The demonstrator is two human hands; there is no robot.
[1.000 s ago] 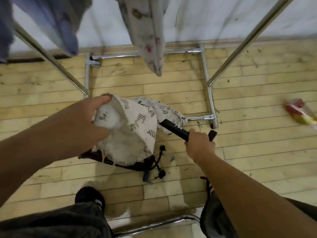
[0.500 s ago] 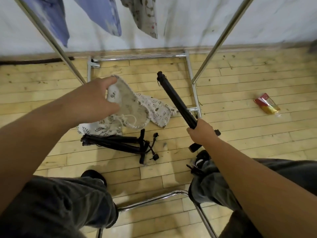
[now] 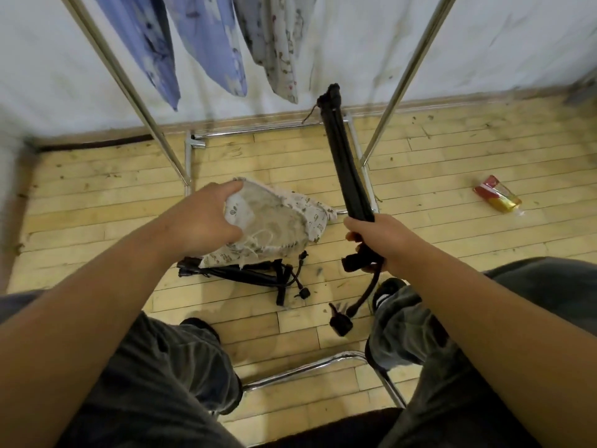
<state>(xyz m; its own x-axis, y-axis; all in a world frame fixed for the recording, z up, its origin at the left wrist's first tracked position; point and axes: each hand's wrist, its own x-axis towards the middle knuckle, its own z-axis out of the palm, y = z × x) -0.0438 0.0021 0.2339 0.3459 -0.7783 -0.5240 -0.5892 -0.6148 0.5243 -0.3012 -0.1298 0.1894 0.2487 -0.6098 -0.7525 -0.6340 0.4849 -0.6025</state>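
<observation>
Item: folded black tripod, held upright above the floor, right hand clasped round its lower end.
Item: printed drawstring pouch, rim gripped by left hand, mouth agape, just beside the tripod.
Step, as judged: bagging. Next calls for lowering one tripod end into the mouth.

right hand is swinging the black folded stand up from low near the floor, far tip rising toward the wall | left hand is lifting the printed cloth bag off the black strapped bundle, which is coming more into view | cord is now dangling under the right hand
</observation>
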